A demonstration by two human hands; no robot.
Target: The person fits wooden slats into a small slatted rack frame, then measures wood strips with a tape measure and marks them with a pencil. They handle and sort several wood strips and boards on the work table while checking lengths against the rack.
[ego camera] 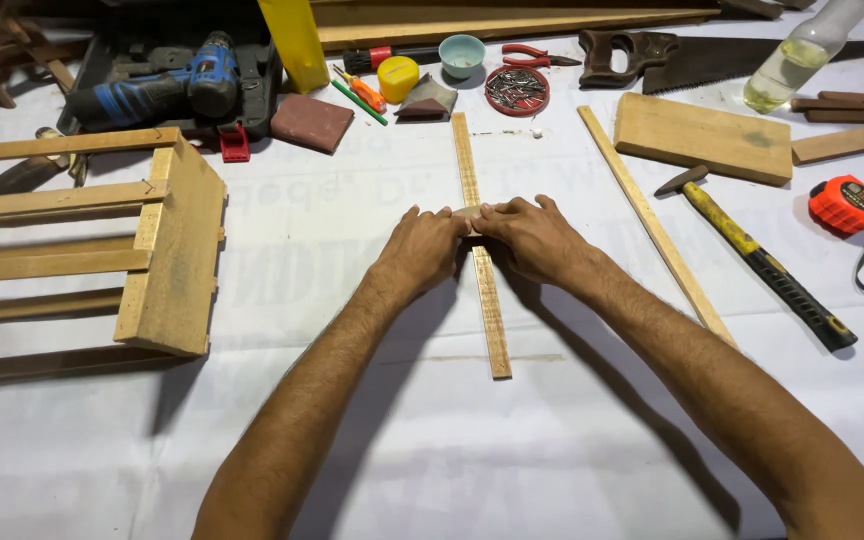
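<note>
While both hands [477, 240] press 1 small block onto the slat [482, 260], hammer [752, 255] and crate [142, 250] flank them.

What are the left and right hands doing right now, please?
Left hand: fingers curled, pressing on the thin wooden strip.
Right hand: likewise, pressing the same strip.

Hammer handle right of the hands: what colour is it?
The hammer handle is yellow near the head and black along the grip, seen in the head view.

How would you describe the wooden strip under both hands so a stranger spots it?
On the white table cover, right of the slatted crate, lies a thin wooden strip. The left hand and right hand meet on it. Its longer neighbour lies slanted, untouched.
</note>
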